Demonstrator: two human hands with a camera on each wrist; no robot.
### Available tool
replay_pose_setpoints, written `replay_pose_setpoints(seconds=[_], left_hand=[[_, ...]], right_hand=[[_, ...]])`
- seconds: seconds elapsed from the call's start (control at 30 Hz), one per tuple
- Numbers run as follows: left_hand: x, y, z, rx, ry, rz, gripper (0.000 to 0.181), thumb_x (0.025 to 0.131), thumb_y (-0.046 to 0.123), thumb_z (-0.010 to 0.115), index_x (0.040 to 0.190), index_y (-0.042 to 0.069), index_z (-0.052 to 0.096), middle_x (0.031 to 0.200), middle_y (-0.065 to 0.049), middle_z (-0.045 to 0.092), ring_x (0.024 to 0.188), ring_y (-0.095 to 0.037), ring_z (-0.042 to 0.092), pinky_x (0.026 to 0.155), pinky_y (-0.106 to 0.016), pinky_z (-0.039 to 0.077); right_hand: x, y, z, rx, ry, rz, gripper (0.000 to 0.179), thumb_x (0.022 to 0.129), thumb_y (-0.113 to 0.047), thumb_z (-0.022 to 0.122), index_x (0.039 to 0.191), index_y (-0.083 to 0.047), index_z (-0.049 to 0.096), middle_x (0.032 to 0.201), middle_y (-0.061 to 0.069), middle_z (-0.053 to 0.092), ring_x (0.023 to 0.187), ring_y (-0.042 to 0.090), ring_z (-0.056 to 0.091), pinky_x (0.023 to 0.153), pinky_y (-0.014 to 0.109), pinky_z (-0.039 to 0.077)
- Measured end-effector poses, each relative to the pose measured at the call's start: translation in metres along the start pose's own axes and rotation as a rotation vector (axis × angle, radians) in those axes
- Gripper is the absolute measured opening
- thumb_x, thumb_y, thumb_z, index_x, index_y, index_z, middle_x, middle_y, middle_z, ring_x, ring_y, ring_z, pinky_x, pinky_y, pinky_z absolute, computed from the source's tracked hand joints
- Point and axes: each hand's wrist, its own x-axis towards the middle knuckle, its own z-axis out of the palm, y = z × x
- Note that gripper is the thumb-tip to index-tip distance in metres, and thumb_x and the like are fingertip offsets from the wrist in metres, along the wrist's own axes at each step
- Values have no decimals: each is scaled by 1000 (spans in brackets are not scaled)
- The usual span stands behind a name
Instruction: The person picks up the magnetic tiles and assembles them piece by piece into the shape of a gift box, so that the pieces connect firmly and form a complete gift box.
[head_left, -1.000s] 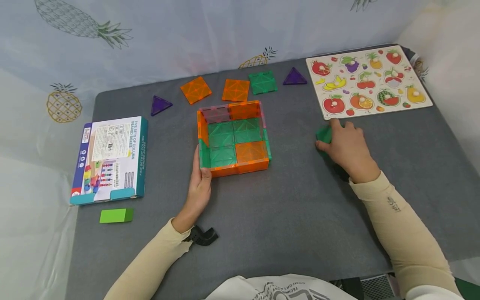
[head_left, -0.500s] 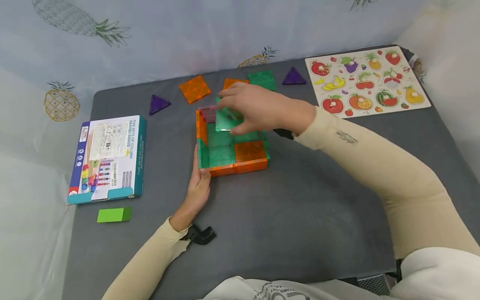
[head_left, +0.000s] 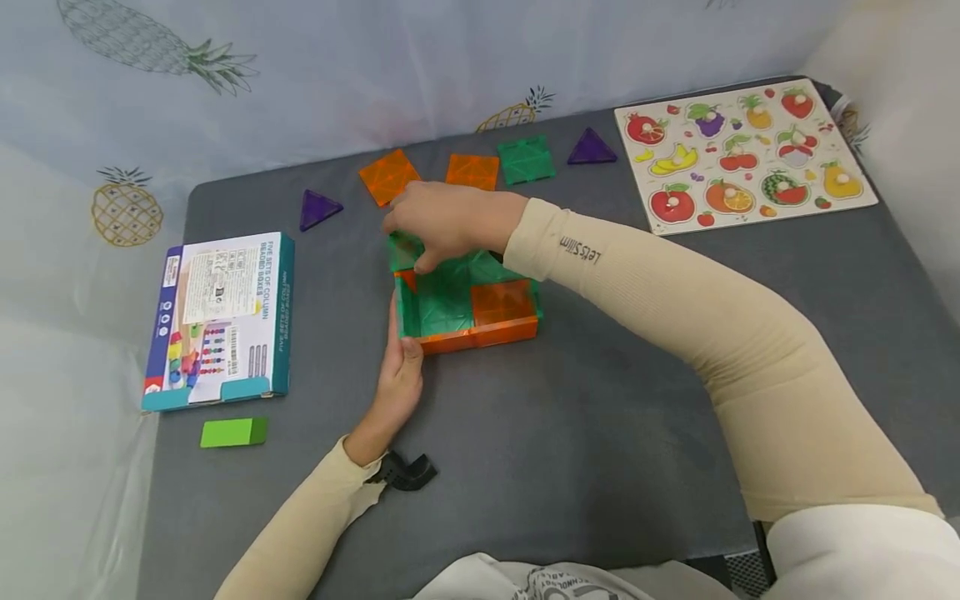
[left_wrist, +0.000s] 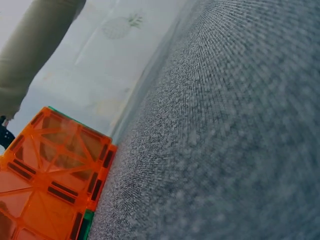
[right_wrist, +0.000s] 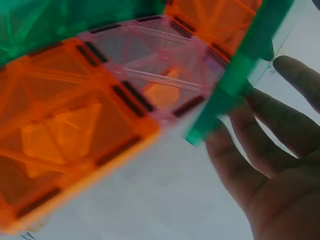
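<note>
Magnetic-tile box [head_left: 480,336], open-topped and see-through, sits near the middle of the grey table [head_left: 540,450], its orange front wall toward the person. Nearest that person, as I look on, is a black device [head_left: 405,472] at the left wrist. A light green block [head_left: 231,432] lies on the person's left. Beyond it, the left hand [head_left: 397,379] holds the box's near left corner, thumb on the front wall, fingers along the side. A carton [head_left: 217,321] lettered "Five Sets of Column Beaded Boxes" lies left of that. Over the box's far left part, the right hand [head_left: 450,218] pinches a see-through green tile [head_left: 405,252], fingers narrowed on it; I cannot tell whether it touches the wall below. Farther back runs a loose row: a purple triangle [head_left: 318,209], a skewed orange tile [head_left: 387,177], a straighter orange tile [head_left: 472,172], a flat green tile [head_left: 527,160] and another purple triangle [head_left: 592,147]. Right of these lies a fruit puzzle board [head_left: 720,173]. Behind everything hangs a pale curtain [head_left: 337,75] printed with pineapples.
</note>
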Motion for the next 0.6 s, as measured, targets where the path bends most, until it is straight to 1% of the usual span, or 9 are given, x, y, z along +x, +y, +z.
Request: replay_pose_setpoints(seconds=[0.07,0.17,0.3,0.37,0.43,0.5,0.53,0.57,0.6], left_hand=[[0,0,0,5,-2,-3,85,91,62,27,155,16,-6,162,-4,0,148,-25,6,119,-50,4],[-1,1,-1,21,9,-12,85,92,61,27,155,14,-6,163,-6,0,148,-23,5,119,-49,4],[-2,2,0,29,21,-24,86,91,62,26,155,13,-5,162,-7,0,148,-17,6,121,-41,5],[-2,2,0,28,23,-24,87,91,63,26,155,14,-4,155,-15,20,138,-17,24,118,-34,11],[-1,1,1,35,27,-21,87,90,64,26,155,14,-4,154,-17,21,133,-16,27,115,-29,14],[0,0,1,41,31,-12,89,90,64,27,155,12,-3,154,-18,21,131,-19,28,115,-30,15],[0,0,1,42,33,-12,89,90,65,27,155,12,-3,155,-16,20,133,-20,27,116,-32,14],[0,0,1,46,33,-13,89,90,64,27,155,12,-3,161,-11,8,141,-20,19,118,-35,12],[0,0,1,46,31,-15,90,89,65,28,155,12,-3,163,-8,1,146,-20,11,120,-38,9]], right_hand=[[-1,4,3,21,-11,16,65,89,-37,67,144,-12,45,148,6,44,139,27,35,114,39,31],[-4,7,5,43,-12,21,66,89,-39,67,145,-15,43,153,6,37,143,27,29,115,40,30],[-8,9,5,87,16,25,67,91,-46,62,147,-16,40,154,6,35,144,27,26,116,40,28],[-11,16,3,114,74,40,65,93,-49,57,146,-14,42,151,5,40,143,26,29,117,39,27],[-15,29,0,151,152,95,60,95,-48,52,143,-12,46,147,5,45,139,25,36,115,39,29],[-18,48,0,196,226,182,55,98,-45,48,140,-9,49,143,8,50,134,26,43,113,40,33],[-20,60,1,216,247,237,53,100,-42,46,139,-8,50,142,10,50,132,27,45,112,41,34],[-22,73,3,231,249,297,52,101,-40,44,140,-6,48,144,12,49,132,29,45,111,43,35],[-24,86,5,244,234,352,53,102,-38,42,143,-5,45,147,14,45,135,31,43,112,45,34]])
